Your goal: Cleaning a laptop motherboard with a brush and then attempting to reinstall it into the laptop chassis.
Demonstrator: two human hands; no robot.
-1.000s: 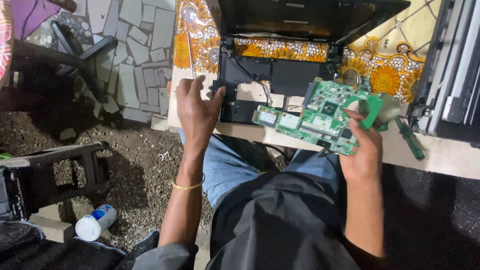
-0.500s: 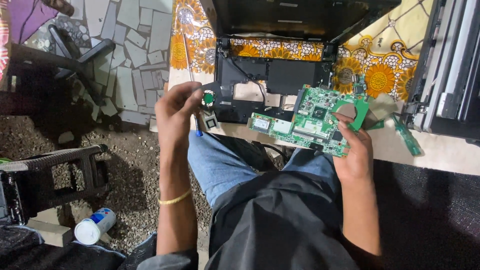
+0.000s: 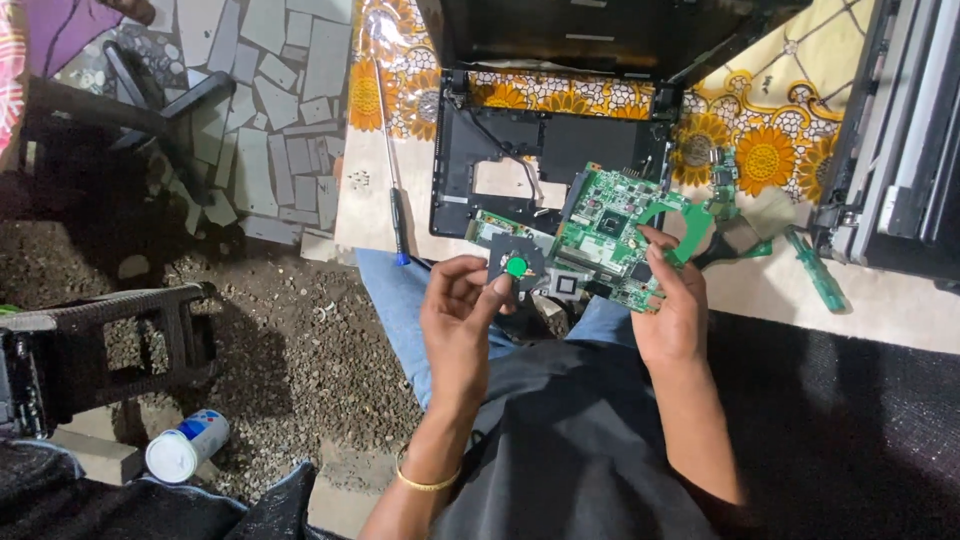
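Two bare hands are working over the person's lap, at the near edge of the tabletop (image 3: 900, 300). The left hand (image 3: 462, 310) is pinching a small black cooling fan (image 3: 516, 262) with a green round sticker at its hub; its fingers (image 3: 500, 285) are closing on the fan's lower corner and holding it up against the near-left end of the green circuit board (image 3: 600, 235). The right hand (image 3: 672, 300) is gripping that board at its right edge, fingers curled over the top face and thumb out of sight beneath. The board is tilting, partly over the lap and partly over the open black laptop base (image 3: 520, 170), which is lying on a yellow flowered cloth (image 3: 770, 150). A long thin screwdriver with a blue tip (image 3: 393, 150) is lying on the cloth just left of the base. A green-handled screwdriver (image 3: 818, 278) is resting on the tabletop to the right of the board, near a grey machine casing (image 3: 900, 140). A white can (image 3: 187, 446) is lying on the gravel floor, well apart to the left.
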